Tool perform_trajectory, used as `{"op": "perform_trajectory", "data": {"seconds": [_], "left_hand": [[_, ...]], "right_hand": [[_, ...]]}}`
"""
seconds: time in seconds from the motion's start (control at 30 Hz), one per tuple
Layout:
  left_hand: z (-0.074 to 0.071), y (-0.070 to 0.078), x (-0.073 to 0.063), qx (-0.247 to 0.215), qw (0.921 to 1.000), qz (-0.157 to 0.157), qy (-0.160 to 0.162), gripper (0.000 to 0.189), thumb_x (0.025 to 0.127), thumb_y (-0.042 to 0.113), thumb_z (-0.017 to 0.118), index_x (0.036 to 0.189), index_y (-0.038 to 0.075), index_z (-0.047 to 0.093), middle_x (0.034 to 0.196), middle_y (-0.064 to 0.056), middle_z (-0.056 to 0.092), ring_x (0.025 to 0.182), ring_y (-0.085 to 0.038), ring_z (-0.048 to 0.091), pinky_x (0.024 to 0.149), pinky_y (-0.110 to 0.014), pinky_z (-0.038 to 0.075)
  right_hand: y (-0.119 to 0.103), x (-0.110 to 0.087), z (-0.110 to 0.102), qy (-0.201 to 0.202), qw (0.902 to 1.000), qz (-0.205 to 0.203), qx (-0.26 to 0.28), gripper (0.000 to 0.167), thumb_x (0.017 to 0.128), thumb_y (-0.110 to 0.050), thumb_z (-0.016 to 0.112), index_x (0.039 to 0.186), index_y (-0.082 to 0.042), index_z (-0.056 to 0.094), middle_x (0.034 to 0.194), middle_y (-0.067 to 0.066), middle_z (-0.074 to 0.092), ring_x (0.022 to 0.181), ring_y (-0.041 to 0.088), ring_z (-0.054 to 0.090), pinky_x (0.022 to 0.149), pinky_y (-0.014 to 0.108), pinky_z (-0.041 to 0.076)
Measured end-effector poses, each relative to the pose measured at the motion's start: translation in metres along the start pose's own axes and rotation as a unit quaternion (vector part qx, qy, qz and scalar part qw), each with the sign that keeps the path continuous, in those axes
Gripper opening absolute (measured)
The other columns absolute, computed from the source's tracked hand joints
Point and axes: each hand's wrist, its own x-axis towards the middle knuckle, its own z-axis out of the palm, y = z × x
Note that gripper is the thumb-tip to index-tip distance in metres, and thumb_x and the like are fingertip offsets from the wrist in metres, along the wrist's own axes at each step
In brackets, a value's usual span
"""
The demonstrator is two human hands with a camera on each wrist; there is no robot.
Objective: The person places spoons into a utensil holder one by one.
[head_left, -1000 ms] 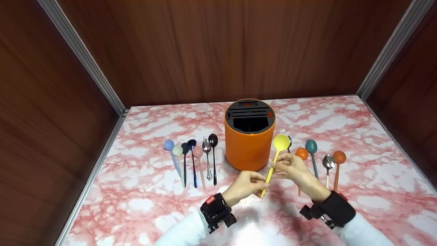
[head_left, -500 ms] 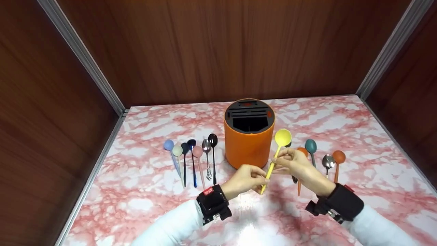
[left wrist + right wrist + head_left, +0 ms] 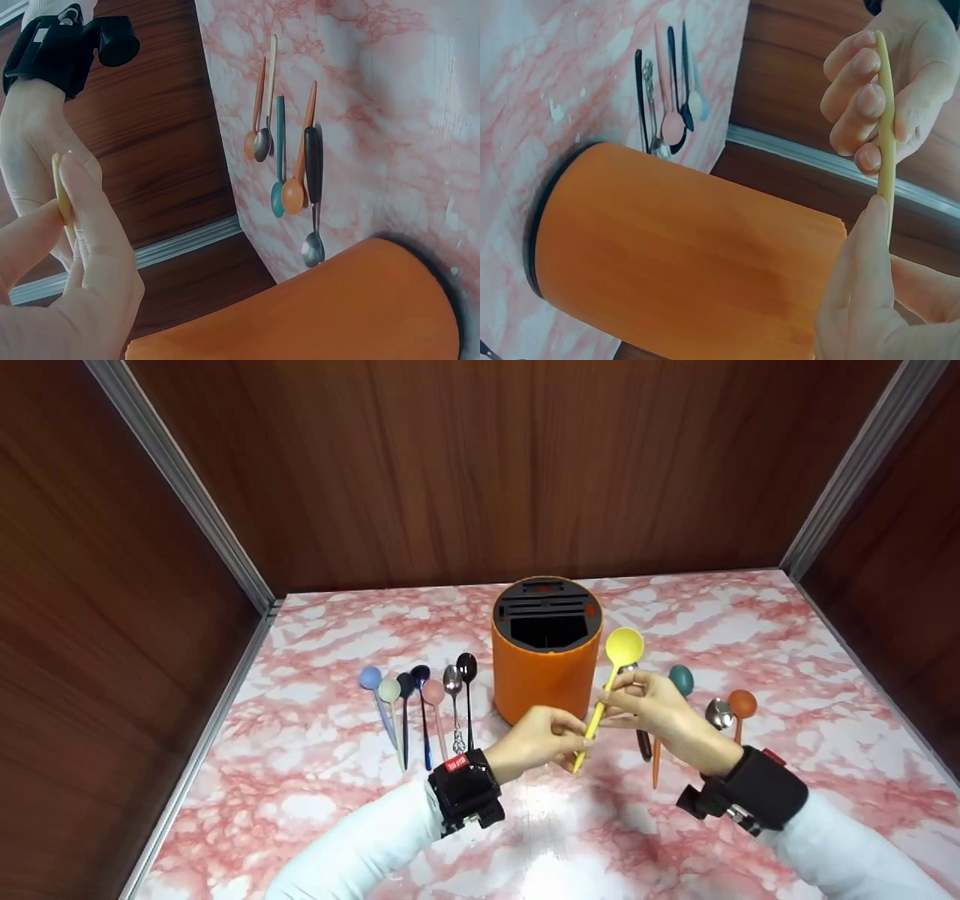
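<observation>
Between both hands a yellow spoon [image 3: 624,646] is held at a slant above the table, bowl up and away from the person. My left hand [image 3: 531,744] pinches the lower end of its handle. Higher on the handle, just below the bowl, my right hand [image 3: 654,711] grips it between thumb and fingers. The spoon's bowl lies outside both wrist views; its yellow handle [image 3: 886,127] shows edge-on in the right wrist view. Just left of the spoon stands an orange cylindrical utensil holder [image 3: 541,686] with a black slotted top.
Left of the holder several spoons lie in a row, among them a pink spoon [image 3: 433,692] and a black spoon [image 3: 466,666]. To the right lie more, including a teal spoon [image 3: 681,680] and an orange spoon [image 3: 742,703]. Brown wood-grain panels [image 3: 525,472] enclose the marbled table.
Both hands and the yellow spoon have moved up the head view, so the bowl appears higher beside the holder. Each hand keeps its hold on the handle.
</observation>
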Motion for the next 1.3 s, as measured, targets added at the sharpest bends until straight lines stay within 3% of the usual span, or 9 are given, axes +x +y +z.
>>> {"op": "perform_trajectory", "data": {"seconds": [0.17,0.43,0.6,0.83,1.17,1.3], "left_hand": [[-0.003,0.006,0.000,0.007,0.9999,0.009,-0.010,0.015,0.090,-0.009,0.060,0.101,-0.018,0.062,0.078,-0.022,0.066,0.054,-0.008,0.057,0.058,-0.022,0.058],[-0.004,0.016,0.001,0.013,0.9999,0.006,-0.006,0.017,0.090,-0.008,0.061,0.103,-0.019,0.062,0.074,-0.008,0.066,0.056,-0.008,0.057,0.059,-0.022,0.058],[-0.007,0.023,0.001,0.022,0.9997,0.011,0.004,0.016,0.090,-0.006,0.062,0.103,-0.016,0.064,0.080,-0.015,0.069,0.055,-0.009,0.057,0.057,-0.021,0.057],[-0.012,0.033,0.001,0.026,0.9994,0.019,0.012,0.019,0.091,-0.005,0.061,0.106,-0.017,0.064,0.075,-0.007,0.064,0.056,-0.008,0.055,0.057,-0.020,0.055],[-0.019,0.047,0.008,0.050,0.9974,0.038,0.037,0.019,0.091,-0.006,0.061,0.107,-0.016,0.064,0.090,-0.025,0.068,0.061,-0.008,0.057,0.061,-0.019,0.056],[-0.022,0.053,0.012,0.052,0.9966,0.041,0.050,0.019,0.091,-0.008,0.060,0.107,-0.016,0.064,0.079,-0.016,0.067,0.061,-0.008,0.056,0.059,-0.018,0.054]], "right_hand": [[-0.007,-0.001,0.000,-0.006,1.0000,0.001,-0.004,0.020,0.096,-0.004,0.057,0.107,0.005,0.041,0.086,0.006,0.063,0.081,0.015,0.066,0.088,0.033,0.056],[-0.017,0.000,-0.002,-0.011,0.9999,0.003,0.012,0.015,0.097,-0.005,0.057,0.104,0.003,0.045,0.090,0.007,0.064,0.082,0.015,0.066,0.090,0.036,0.055],[-0.023,0.000,-0.003,-0.021,0.9996,-0.018,0.010,0.011,0.098,-0.006,0.055,0.101,0.003,0.049,0.097,0.010,0.055,0.087,0.017,0.067,0.091,0.033,0.055],[-0.034,0.004,-0.001,-0.010,0.9991,-0.019,0.038,0.012,0.095,-0.004,0.060,0.100,0.003,0.051,0.094,0.009,0.056,0.086,0.015,0.064,0.091,0.033,0.055],[-0.046,0.012,-0.002,-0.003,0.9954,-0.037,0.088,0.012,0.098,-0.005,0.055,0.102,0.004,0.049,0.093,0.009,0.053,0.082,0.015,0.063,0.095,0.035,0.052],[-0.052,0.015,-0.003,-0.002,0.9911,-0.050,0.124,0.010,0.097,-0.005,0.058,0.099,0.003,0.051,0.090,0.009,0.057,0.081,0.017,0.066,0.091,0.034,0.055]]}}
